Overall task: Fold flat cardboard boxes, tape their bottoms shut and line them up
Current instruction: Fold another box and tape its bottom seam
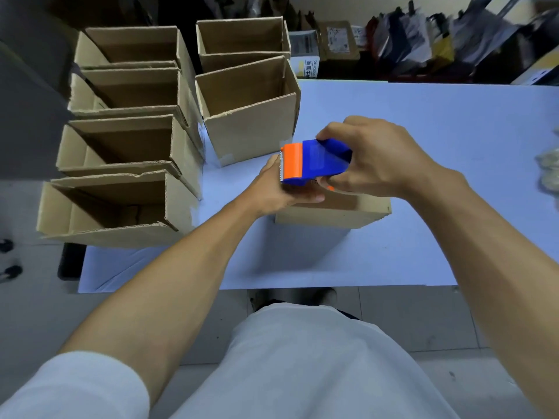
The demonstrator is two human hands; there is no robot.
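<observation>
Step in hand: taping box bottom. Right hand (372, 155) has its grip closed round the blue/orange tape dispenser (314, 163), held over the upturned cardboard box (332, 211) at worktop (423, 131) centre. Left hand (279, 189) lies on box top under the dispenser, fingers fairly straight; pinch on tape end can't be told. Finished boxes (127, 146) stand in rows at left. Judgement: keep flaps pressed flush w/ left, run tape straight along seam, overlap onto both side walls, tear on the serrated edge.
</observation>
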